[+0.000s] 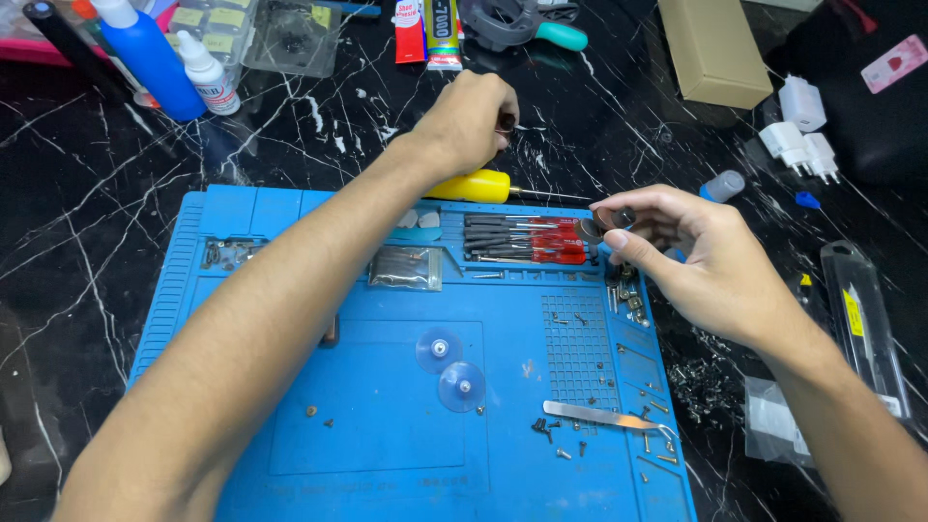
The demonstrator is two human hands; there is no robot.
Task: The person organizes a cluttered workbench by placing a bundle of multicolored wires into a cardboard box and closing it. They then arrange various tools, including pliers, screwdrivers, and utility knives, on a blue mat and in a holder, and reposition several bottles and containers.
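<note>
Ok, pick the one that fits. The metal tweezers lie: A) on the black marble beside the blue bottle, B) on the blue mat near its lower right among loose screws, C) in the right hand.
B: the tweezers lie flat on the blue mat, loose screws around them, touched by neither hand.

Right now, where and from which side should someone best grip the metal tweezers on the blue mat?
Probably the wide closed end of the tweezers, at the left, from above. They lie flat on the blue mat, tips pointing right among loose screws.

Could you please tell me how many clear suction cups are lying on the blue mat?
2: one suction cup at the centre of the blue mat, the other just below and right, overlapping it. None seems hidden.
</note>
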